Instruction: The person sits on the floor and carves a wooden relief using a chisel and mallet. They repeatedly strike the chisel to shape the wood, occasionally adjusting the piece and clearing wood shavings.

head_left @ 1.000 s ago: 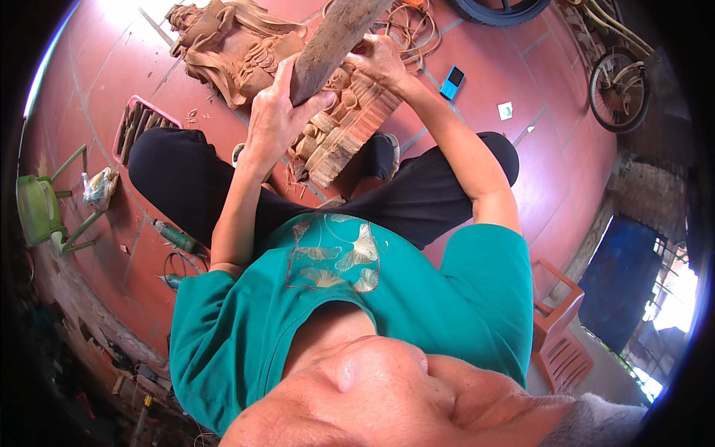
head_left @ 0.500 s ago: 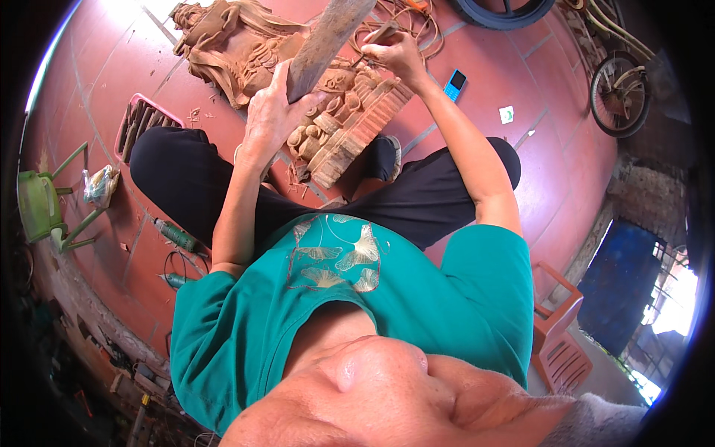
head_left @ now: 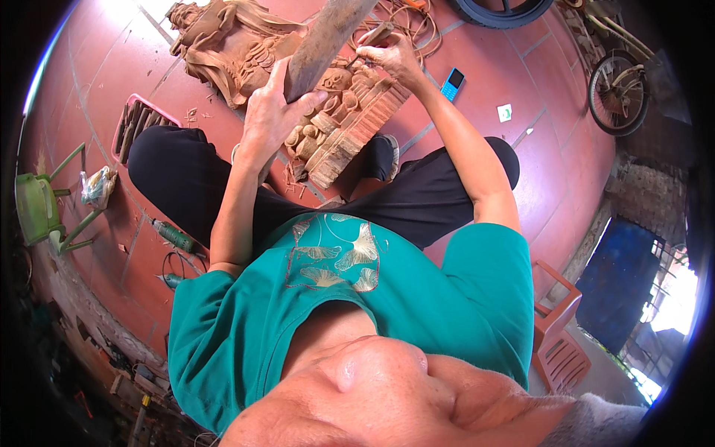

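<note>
A brown wood carving (head_left: 328,141) with figures and a ridged base rests on the floor before my crossed legs. My left hand (head_left: 269,119) grips a thick, grey-brown wooden club (head_left: 324,48), which slants up over the carving and out at the top edge. The club hides part of the carved middle. To its right my right hand (head_left: 391,58) is closed on a chisel (head_left: 378,34) with a wooden handle. The chisel's thin blade points down-left at the carved figures; whether its tip touches the wood I cannot tell.
A pink tray (head_left: 123,123) of chisels lies by my left knee, near a green power tool (head_left: 175,235) and a green stool (head_left: 36,207). Right of the carving are a blue phone (head_left: 452,84), orange cable (head_left: 426,41) and a wheel (head_left: 620,93). Wood chips (head_left: 296,179) litter the floor.
My right hand has shifted slightly left with the chisel, and its blade now shows over the carving. My left hand and the club have barely moved.
</note>
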The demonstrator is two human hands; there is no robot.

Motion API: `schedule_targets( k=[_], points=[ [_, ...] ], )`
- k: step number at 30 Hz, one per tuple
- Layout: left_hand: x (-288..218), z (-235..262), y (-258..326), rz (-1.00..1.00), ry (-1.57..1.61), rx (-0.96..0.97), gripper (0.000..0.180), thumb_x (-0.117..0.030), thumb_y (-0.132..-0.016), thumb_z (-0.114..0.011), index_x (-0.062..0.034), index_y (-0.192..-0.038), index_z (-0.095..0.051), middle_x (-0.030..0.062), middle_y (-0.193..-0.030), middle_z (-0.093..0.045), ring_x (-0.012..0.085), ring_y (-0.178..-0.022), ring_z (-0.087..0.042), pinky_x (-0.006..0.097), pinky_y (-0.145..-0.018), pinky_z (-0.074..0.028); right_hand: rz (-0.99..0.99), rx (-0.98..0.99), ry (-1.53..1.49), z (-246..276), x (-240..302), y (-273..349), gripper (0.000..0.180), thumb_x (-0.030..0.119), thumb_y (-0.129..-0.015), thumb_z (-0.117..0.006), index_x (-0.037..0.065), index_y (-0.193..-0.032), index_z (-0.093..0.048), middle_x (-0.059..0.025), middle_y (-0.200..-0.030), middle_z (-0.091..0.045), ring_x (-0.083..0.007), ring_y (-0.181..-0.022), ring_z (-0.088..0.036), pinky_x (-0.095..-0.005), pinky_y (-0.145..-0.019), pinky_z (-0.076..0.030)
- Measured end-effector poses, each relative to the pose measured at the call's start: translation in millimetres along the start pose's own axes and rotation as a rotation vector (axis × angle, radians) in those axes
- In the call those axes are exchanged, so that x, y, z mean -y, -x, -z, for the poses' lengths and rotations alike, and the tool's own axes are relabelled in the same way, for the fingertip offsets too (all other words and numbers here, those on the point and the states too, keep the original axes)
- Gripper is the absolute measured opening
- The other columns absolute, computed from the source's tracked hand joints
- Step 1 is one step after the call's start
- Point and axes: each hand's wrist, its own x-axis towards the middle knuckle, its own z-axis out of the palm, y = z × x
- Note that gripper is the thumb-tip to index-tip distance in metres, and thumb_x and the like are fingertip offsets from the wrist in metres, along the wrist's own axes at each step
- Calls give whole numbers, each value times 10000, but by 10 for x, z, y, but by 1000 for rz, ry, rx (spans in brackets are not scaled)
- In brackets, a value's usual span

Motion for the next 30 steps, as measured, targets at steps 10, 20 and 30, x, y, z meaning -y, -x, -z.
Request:
schedule_targets(
  k=[10,20,30],
  points=[
    [-105,-144,-31,50,-225,201,578,-414,-876,-763,-45,-1229,-493,237,-886,-714,459,-861,-692,495,-735,-529,321,1,450,-80,110,9,201,89,-813,-766,-9,-988,-758,-133,-904,-776,-158,-793,-724,-331,-745,-561],
    [-226,-241,53,-19,-161,103,609,-397,-887,-750,-26,-1274,-460,271,-863,-691,459,-840,-683,522,-731,-522,343,-17,461,-191,166,67,219,95,-800,-773,-18,-983,-735,-135,-883,-769,-193,-799,-729,-353,-736,-562],
    [84,249,-5,112,459,-165,416,-238,-890,-789,-12,-1171,-583,59,-890,-686,115,-743,-645,270,-683,-537,-75,-52,119,-120,157,-28,208,139,-800,-797,11,-958,-753,-58,-839,-751,-125,-780,-710,-283,-726,-563]
  ],
)
